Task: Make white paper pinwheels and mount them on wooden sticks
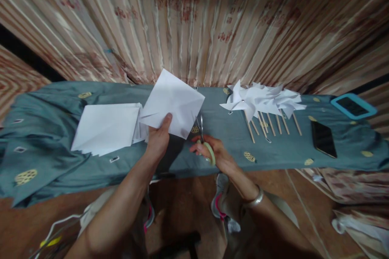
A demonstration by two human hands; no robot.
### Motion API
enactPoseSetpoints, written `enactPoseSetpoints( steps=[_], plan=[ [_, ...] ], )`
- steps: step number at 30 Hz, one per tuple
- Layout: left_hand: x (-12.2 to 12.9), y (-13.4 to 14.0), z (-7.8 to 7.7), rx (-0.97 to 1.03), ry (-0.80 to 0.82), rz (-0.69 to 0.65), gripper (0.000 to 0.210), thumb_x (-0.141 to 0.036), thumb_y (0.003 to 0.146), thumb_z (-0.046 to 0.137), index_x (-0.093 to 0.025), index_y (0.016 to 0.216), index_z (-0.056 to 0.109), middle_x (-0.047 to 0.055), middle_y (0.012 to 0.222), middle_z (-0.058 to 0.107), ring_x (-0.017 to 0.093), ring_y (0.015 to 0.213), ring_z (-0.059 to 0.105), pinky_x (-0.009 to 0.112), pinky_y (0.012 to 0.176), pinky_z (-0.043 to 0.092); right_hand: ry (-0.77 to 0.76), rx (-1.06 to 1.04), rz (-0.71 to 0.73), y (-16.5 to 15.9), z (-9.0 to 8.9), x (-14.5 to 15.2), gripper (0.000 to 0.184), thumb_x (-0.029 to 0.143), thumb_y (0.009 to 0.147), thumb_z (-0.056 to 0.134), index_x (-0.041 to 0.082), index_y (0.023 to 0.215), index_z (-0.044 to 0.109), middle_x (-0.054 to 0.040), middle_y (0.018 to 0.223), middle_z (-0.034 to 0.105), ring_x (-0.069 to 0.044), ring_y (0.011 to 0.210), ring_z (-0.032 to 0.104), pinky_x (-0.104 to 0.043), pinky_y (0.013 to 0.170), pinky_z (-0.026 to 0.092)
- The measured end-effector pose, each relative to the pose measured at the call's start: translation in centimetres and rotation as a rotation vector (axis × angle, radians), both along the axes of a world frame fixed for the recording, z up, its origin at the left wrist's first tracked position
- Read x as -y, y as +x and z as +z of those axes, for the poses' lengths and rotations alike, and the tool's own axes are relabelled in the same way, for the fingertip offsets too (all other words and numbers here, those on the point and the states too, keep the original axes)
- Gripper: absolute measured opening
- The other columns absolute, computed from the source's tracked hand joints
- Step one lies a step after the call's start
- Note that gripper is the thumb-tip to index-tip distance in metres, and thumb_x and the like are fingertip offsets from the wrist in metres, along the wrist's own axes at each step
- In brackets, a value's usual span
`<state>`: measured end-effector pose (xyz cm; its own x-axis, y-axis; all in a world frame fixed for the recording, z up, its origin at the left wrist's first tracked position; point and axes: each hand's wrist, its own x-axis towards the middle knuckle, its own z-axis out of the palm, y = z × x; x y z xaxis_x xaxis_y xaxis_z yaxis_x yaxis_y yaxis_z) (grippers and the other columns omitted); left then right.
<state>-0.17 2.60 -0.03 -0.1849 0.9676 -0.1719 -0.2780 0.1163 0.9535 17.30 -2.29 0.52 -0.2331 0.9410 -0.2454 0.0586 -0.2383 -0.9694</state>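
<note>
My left hand point(160, 135) grips a square white paper sheet point(174, 99) by its lower edge, thumb on top. The sheet is held up above the table, turned corner-up, with a slit near its left corner and crease lines across it. In my right hand point(212, 149) is a pair of scissors point(201, 127) with pale green handles. Their blades are parted and point up beside the sheet's right side; whether they touch the paper I cannot tell. A stack of white paper squares point(106, 127) lies to the left, partly behind the held sheet.
Several white paper pinwheels point(258, 99) on wooden sticks lie in a row at the right. Farther right are a black phone point(323, 139) and a blue-framed device point(354, 106). A green cloth point(231, 145) covers the narrow table; a patterned curtain point(182, 20) hangs behind it.
</note>
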Motion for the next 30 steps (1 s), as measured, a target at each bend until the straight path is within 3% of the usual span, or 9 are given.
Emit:
enactPoseSetpoints(
  steps=[2, 4, 13, 18, 24, 30],
  plan=[
    [-0.5, -0.4, 0.4, -0.08, 0.051, 0.175, 0.046, -0.038, 0.077, 0.072, -0.019, 0.117, 0.06, 0.01, 0.13, 0.062, 0.024, 0.125, 0.055, 0.035, 0.112, 0.039, -0.063, 0.016, 0.109, -0.4, -0.3, 0.9, 0.048, 0.06, 0.068, 0.072, 0.018, 0.09, 0.064, -0.0026, 0.075, 0.068, -0.012, 0.063, 0.057, -0.024, 0.057, 0.044],
    [-0.8, -0.6, 0.6, -0.09, 0.077, 0.232, 0.044, -0.037, 0.077, 0.073, -0.017, 0.115, 0.062, 0.011, 0.126, 0.065, 0.024, 0.118, 0.06, 0.034, 0.106, 0.045, -0.135, 0.009, 0.183, -0.9, -0.5, 1.5, 0.05, 0.062, 0.067, 0.072, 0.016, 0.086, 0.064, -0.0031, 0.073, 0.068, -0.011, 0.06, 0.055, -0.024, 0.057, 0.044],
    [-1.0, -0.5, 0.1, -0.072, 0.115, 0.214, 0.043, -0.038, 0.077, 0.072, -0.018, 0.114, 0.064, 0.01, 0.119, 0.068, 0.024, 0.112, 0.063, 0.031, 0.098, 0.05, -0.172, -0.038, 0.194, -1.7, -0.4, 1.7, 0.044, 0.057, 0.067, 0.074, 0.016, 0.08, 0.064, -0.0021, 0.068, 0.066, -0.009, 0.057, 0.055, -0.022, 0.055, 0.045],
    [-0.7, 0.0, -0.2, -0.081, 0.124, 0.184, 0.043, -0.039, 0.074, 0.074, -0.02, 0.113, 0.065, 0.008, 0.118, 0.069, 0.024, 0.113, 0.063, 0.032, 0.099, 0.049, -0.177, -0.035, 0.174, -1.8, -0.4, 1.4, 0.044, 0.057, 0.063, 0.076, 0.016, 0.076, 0.065, -0.0006, 0.065, 0.065, -0.009, 0.055, 0.054, -0.022, 0.054, 0.044],
    [-0.4, 0.3, -0.2, -0.038, 0.063, 0.136, 0.052, -0.039, 0.074, 0.074, -0.021, 0.12, 0.06, 0.008, 0.119, 0.069, 0.026, 0.119, 0.058, 0.035, 0.104, 0.045, -0.137, -0.023, 0.186, -1.7, -0.4, 1.3, 0.04, 0.053, 0.069, 0.073, 0.016, 0.079, 0.065, -0.0019, 0.066, 0.065, -0.009, 0.055, 0.053, -0.022, 0.052, 0.042],
    [0.0, 0.4, 0.2, -0.063, 0.062, 0.157, 0.041, -0.036, 0.075, 0.073, -0.02, 0.112, 0.064, 0.008, 0.113, 0.071, 0.026, 0.113, 0.062, 0.034, 0.1, 0.048, -0.123, -0.017, 0.177, -1.7, -0.4, 1.3, 0.039, 0.054, 0.069, 0.073, 0.016, 0.078, 0.065, -0.0019, 0.066, 0.065, -0.009, 0.056, 0.053, -0.023, 0.055, 0.045]
  ],
)
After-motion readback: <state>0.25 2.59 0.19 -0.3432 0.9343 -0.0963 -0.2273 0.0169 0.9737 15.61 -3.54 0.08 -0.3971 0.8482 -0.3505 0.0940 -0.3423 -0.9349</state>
